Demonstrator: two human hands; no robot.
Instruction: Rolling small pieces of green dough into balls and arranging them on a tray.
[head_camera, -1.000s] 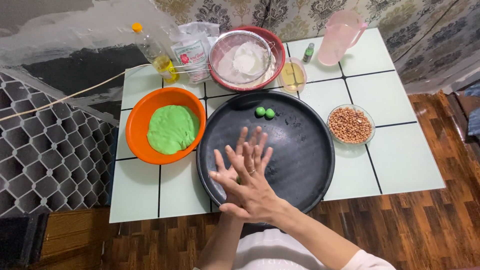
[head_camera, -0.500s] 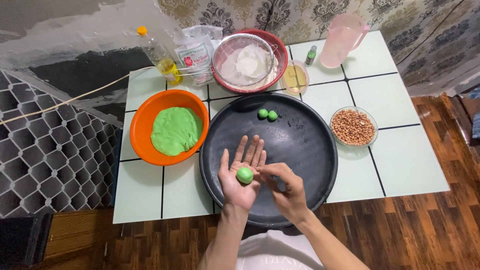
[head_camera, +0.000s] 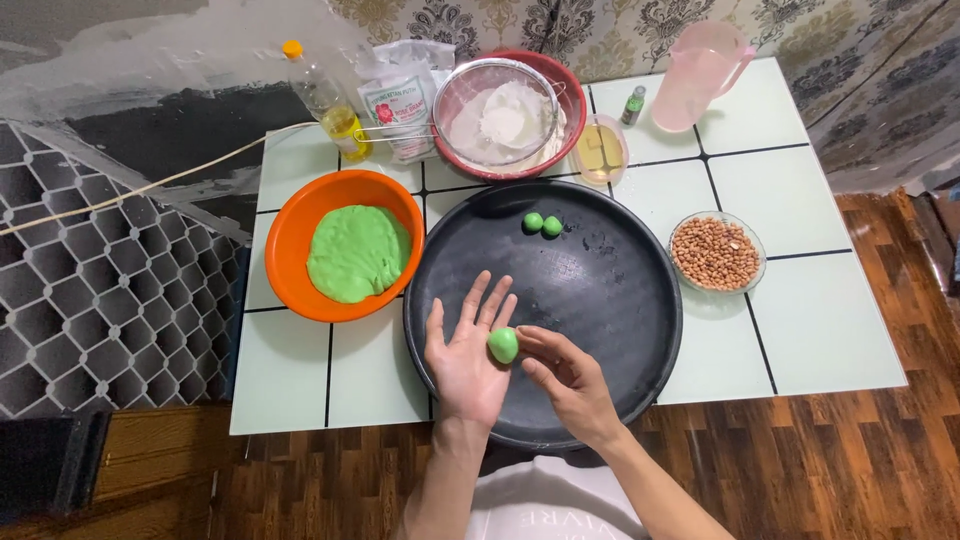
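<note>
Head view: you're at the shaping step, one green dough ball (head_camera: 503, 345) resting on your left hand (head_camera: 467, 358), which lies palm up, fingers spread flat, not curled around it. Your right hand (head_camera: 570, 380) comes in from the side, thumb and fingertips closing lightly on the ball's right edge; that's a narrow pinch, touching rather than squeezing as far as I can tell. Both hands sit over the near part of the round black tray (head_camera: 620, 300). Two finished green balls (head_camera: 542, 224) lie touching each other at the tray's far side. The bulk dough (head_camera: 358, 252) is in the orange bowl (head_camera: 290, 235), just left of the tray. The bowl of peanuts (head_camera: 714, 253) sits to the tray's right. My read: the ball looks rounded already, so the next move calls for a gentle lift with the right fingertips, without denting it.
</note>
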